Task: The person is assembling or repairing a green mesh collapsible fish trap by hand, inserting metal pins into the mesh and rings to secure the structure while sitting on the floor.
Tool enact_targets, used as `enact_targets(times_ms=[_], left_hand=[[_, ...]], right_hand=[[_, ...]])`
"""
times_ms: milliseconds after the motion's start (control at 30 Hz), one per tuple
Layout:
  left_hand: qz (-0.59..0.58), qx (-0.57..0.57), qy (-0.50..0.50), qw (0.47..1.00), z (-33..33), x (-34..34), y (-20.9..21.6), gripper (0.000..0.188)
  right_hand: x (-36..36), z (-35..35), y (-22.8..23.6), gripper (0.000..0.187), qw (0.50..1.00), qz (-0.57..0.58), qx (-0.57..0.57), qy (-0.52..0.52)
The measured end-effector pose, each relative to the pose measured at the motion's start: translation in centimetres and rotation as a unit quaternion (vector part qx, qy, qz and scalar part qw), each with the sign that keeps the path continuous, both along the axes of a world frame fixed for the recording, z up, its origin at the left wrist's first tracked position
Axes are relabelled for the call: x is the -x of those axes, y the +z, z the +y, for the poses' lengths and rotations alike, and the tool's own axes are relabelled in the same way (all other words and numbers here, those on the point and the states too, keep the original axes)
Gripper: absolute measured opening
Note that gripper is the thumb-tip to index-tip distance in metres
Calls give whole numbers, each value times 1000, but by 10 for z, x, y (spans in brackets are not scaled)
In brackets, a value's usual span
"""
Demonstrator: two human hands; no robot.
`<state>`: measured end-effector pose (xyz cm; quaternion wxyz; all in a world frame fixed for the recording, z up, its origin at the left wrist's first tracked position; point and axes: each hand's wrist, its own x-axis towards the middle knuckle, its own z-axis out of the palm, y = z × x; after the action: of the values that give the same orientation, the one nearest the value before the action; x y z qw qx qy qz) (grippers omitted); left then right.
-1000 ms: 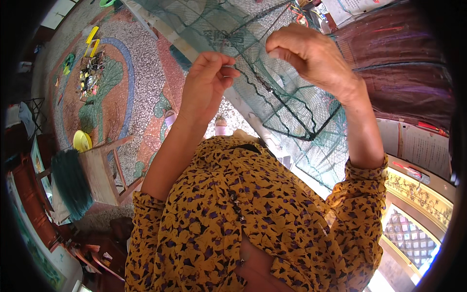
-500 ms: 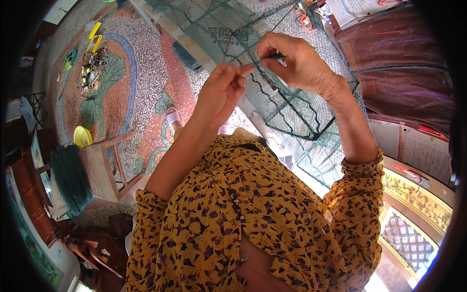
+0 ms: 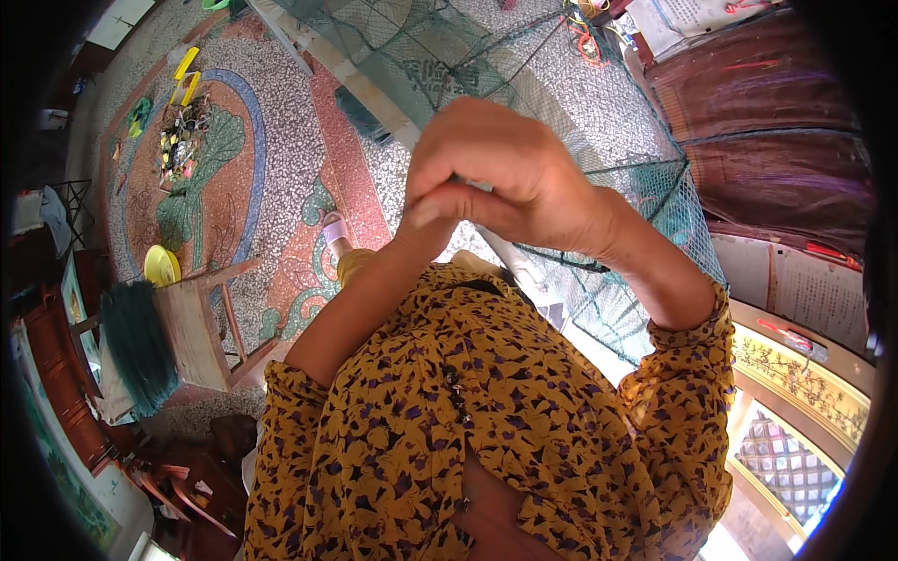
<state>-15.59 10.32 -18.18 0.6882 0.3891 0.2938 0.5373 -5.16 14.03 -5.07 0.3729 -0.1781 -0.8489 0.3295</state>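
A green net stretched over a dark wire frame hangs in front of me, reaching from the top centre down to my right. My right hand is raised close to the camera with its fingers curled shut, pinching a dark strand of the net. My left hand comes up from below and is tucked under the right hand, so its fingers are hidden. Both sleeves are yellow with a dark pattern.
Below lies a patterned pebble floor. A wooden stool stands at the left with a bundle of green netting and a yellow dish beside it. Small tools lie farther off. A brown woven screen stands at the right.
My two hands, apart a second ago, have come together and risen toward the camera. The right hand now covers the left hand's fingers.
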Motion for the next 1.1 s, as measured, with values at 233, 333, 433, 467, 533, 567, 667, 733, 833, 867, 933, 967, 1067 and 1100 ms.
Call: enact_targets(times_ms=[233,333,433,467,533,567,667,733,833,867,933,967,1067,1100], left_hand=[[255,-166,32,952,10,-4,44,20],[137,-17,21,990,25,10,43,10],[34,63,44,996,35,26,47,11],[-22,83,46,995,37,29,47,12],[-94,98,22,990,40,32,43,13],[-110,94,-3,989,41,33,35,13],[-136,109,-31,984,38,31,23,13],[-139,120,-26,983,34,28,20,13],[-145,128,-22,981,32,26,18,13],[-156,134,-27,978,31,25,17,13],[-193,158,-39,968,31,24,12,13],[-217,175,-46,959,32,24,8,13],[-283,218,-62,932,29,24,1,11],[-304,230,-69,922,28,23,-1,11]], right_hand=[[-24,30,73,5,981,192,11,1],[-40,45,63,8,981,169,-70,-67],[-61,44,44,6,974,-105,-127,-157],[-62,37,38,13,966,-161,-78,-188],[-73,44,18,11,931,-277,-146,-188],[-76,44,7,10,925,-309,-125,-184],[-73,43,-4,9,904,-374,-93,-187],[-68,44,-10,8,898,-385,-90,-193],[-68,43,-17,7,918,-352,-59,-173],[-68,44,-20,8,925,-336,-58,-166],[-69,45,-25,9,938,-305,-56,-152],[-67,43,-25,11,949,-275,-7,-152],[-54,38,-26,17,965,-209,61,-143],[-49,37,-28,18,968,-207,31,-136]])
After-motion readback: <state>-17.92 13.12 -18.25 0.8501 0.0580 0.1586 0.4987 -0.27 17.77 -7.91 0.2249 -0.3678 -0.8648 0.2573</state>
